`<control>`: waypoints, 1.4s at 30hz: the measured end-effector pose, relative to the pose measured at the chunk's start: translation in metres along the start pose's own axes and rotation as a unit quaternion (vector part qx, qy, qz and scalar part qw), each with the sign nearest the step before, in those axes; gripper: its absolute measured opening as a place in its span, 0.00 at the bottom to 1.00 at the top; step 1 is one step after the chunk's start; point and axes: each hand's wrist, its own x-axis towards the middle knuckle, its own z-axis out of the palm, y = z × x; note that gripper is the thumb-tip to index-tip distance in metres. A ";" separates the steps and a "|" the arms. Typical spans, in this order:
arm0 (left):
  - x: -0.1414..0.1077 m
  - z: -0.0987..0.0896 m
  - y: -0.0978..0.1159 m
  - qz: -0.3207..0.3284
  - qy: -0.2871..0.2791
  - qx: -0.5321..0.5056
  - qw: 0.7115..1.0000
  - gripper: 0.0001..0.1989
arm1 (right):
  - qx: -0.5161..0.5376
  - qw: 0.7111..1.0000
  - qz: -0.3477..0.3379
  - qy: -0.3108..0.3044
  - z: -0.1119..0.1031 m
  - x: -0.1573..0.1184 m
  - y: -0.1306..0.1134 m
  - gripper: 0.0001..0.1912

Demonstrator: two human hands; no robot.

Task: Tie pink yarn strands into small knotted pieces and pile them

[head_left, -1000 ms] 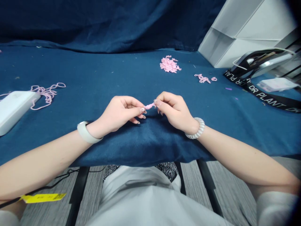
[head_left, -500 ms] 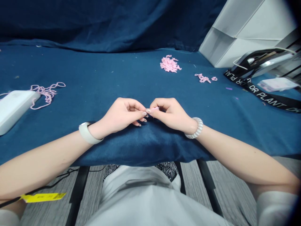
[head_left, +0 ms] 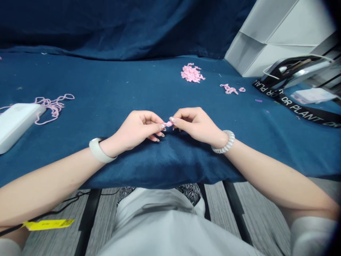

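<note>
A small bunched piece of pink yarn (head_left: 168, 124) is pinched between the fingertips of both hands. My left hand (head_left: 135, 126) holds it from the left, and my right hand (head_left: 194, 123) holds it from the right. Both hands rest just above the blue cloth (head_left: 138, 85). Farther off lie a heap of short pink yarn pieces (head_left: 191, 73), a few small pink yarn bits (head_left: 228, 89), and a loose tangle of pink yarn (head_left: 52, 106) at the left.
A white rectangular box (head_left: 16, 122) lies at the left edge of the cloth. At the right are a black strap with white lettering (head_left: 295, 106), a dark case holding metal items (head_left: 294, 73), a flat packet (head_left: 313, 95) and white shelving (head_left: 269, 42).
The pink yarn, mostly hidden half a second ago, shows again between my fingertips. It looks shorter and more bunched than a second ago. My right hand has shifted slightly right.
</note>
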 end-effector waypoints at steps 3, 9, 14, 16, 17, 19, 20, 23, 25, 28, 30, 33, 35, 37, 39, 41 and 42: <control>0.000 -0.001 -0.001 0.000 0.002 -0.009 1.000 0.09 | 0.004 1.000 0.010 -0.001 0.000 0.001 0.002 0.17; 0.000 -0.001 -0.002 -0.009 0.003 -0.038 0.999 0.07 | 0.030 0.999 0.025 0.002 0.000 0.002 0.001 0.13; 0.001 -0.001 -0.002 -0.013 0.005 -0.064 0.998 0.07 | 0.026 0.998 0.041 0.031 0.000 0.002 -0.002 0.15; 0.001 0.000 -0.002 -0.007 0.005 -0.076 0.997 0.10 | 0.031 0.998 0.043 0.034 0.001 0.001 -0.002 0.15; 0.001 0.001 -0.002 -0.005 0.002 -0.078 0.997 0.13 | 0.033 0.998 0.044 0.034 0.002 0.001 -0.001 0.16; 0.001 0.002 -0.003 -0.002 -0.008 -0.069 0.998 0.20 | 0.034 0.998 0.044 0.034 0.005 0.001 -0.001 0.17; 0.001 0.003 -0.004 0.000 -0.013 -0.062 0.998 0.23 | 0.036 0.998 0.044 0.033 0.006 0.001 0.000 0.18; 0.001 0.004 -0.007 0.011 -0.025 -0.034 0.999 0.20 | 0.045 0.998 0.043 0.027 0.009 0.000 0.000 0.20; 0.001 0.004 -0.007 0.021 -0.025 -0.014 0.999 0.15 | 0.054 0.997 0.048 0.024 0.010 0.000 0.000 0.20; 0.001 0.004 -0.006 0.030 -0.014 0.003 0.999 0.13 | 0.063 0.996 0.054 0.026 0.010 0.001 -0.001 0.20; 0.001 0.004 -0.005 0.029 -0.006 0.002 1.000 0.13 | 0.062 0.996 0.055 0.031 0.009 0.001 -0.002 0.20; 0.001 0.004 -0.004 0.023 0.003 0.001 1.000 0.12 | 0.058 0.996 0.058 0.036 0.009 0.001 -0.003 0.19; 0.001 0.004 -0.004 0.023 0.006 -0.005 1.000 0.12 | 0.059 0.996 0.058 0.037 0.008 0.001 -0.002 0.18; 0.001 0.004 -0.004 0.020 0.008 -0.016 1.000 0.13 | 0.061 0.996 0.057 0.036 0.008 0.001 -0.002 0.17; 0.001 0.004 -0.004 0.014 0.012 -0.036 0.999 0.14 | 0.060 0.996 0.058 0.039 0.007 0.001 -0.001 0.16; 0.002 0.003 -0.005 0.005 0.017 -0.062 0.998 0.15 | 0.060 0.995 0.057 0.049 0.006 0.002 -0.001 0.17; 0.002 0.003 -0.005 0.001 0.019 -0.073 0.997 0.14 | 0.061 0.995 0.057 0.054 0.005 0.002 0.000 0.18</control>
